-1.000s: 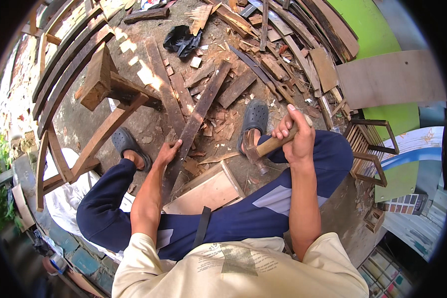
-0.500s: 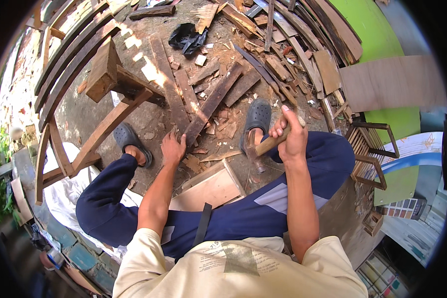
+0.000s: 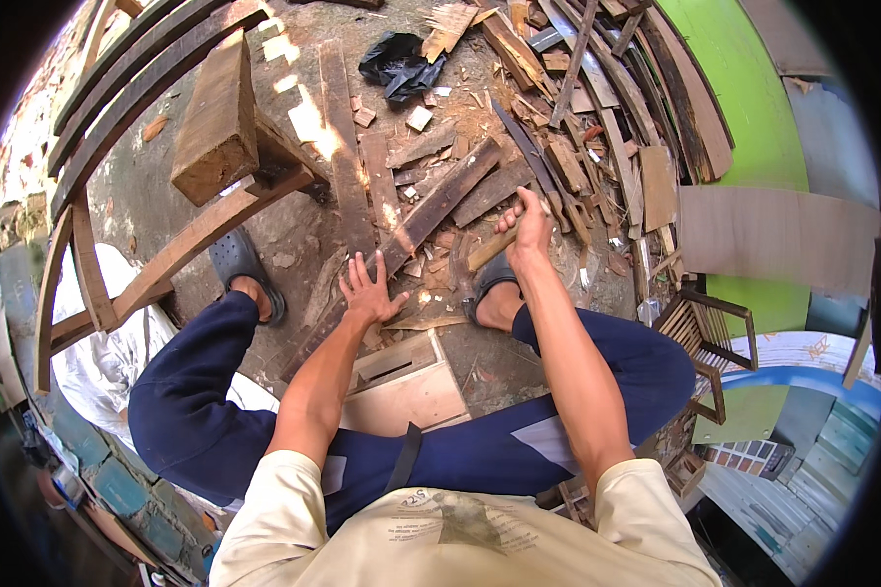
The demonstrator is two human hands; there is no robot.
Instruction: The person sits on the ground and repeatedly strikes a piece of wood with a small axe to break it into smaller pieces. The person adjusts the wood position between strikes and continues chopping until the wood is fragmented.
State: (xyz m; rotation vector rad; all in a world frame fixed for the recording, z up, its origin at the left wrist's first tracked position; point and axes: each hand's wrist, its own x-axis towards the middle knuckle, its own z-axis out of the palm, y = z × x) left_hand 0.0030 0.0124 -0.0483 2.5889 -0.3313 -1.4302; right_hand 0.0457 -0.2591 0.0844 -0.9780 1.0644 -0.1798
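Sitting in blue trousers (image 3: 480, 432) just behind a pale wooden box (image 3: 403, 401) at 7 o'clock. Holding the left hand (image 3: 367, 295) near 9 o'clock, palm down, grip spread wide, over a dark plank (image 3: 445, 202) slanting from 8 to 1; cannot tell whether pressing on it. Gripping a hammer (image 3: 491, 248) by its wooden handle in the right hand (image 3: 532, 225) at 2, with its head too blurred to make out. Farther off, long boards (image 3: 690, 112) toward 2, a thick beam (image 3: 212, 127) at 10, a black bag (image 3: 399, 67) at 12.
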